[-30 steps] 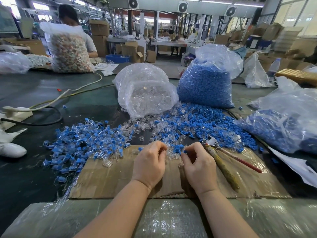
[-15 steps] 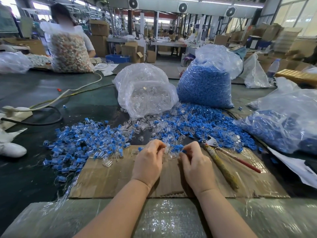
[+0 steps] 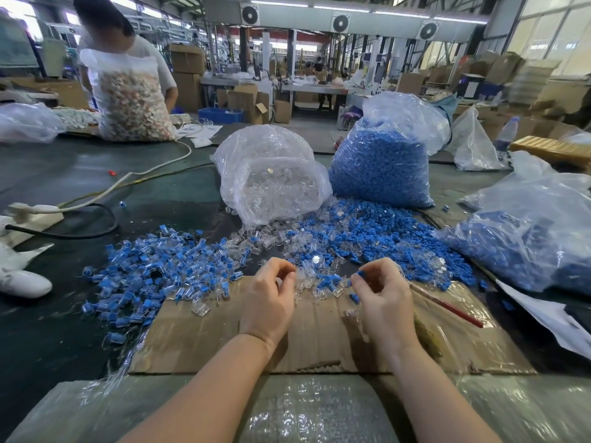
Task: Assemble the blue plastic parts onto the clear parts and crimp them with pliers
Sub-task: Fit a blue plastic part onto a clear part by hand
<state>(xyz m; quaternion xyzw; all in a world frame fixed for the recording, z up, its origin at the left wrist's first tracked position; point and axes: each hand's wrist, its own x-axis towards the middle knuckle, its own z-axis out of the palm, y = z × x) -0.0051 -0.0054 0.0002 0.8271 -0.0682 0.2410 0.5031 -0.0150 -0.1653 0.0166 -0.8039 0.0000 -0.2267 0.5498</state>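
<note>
While left hand [image 3: 268, 298] curls empty — right hand [image 3: 380, 292] pinches blue part [image 3: 360, 274].

Factory floor: stacked cardboard boxes [image 3: 187, 75], ceiling fans [image 3: 341, 22], bulk bags of parts [image 3: 380, 164].

A flattened cardboard sheet [image 3: 204, 340] lies on the dark table [image 3: 64, 314]; beyond its far left corner a white cable [image 3: 153, 172] and a black cable [image 3: 96, 231] cross the table; farther back on that side a person [image 3: 128, 59] stands behind a bag of pale mixed pieces [image 3: 134, 100]; far right of the sheet stands a water bottle [image 3: 507, 134].
</note>
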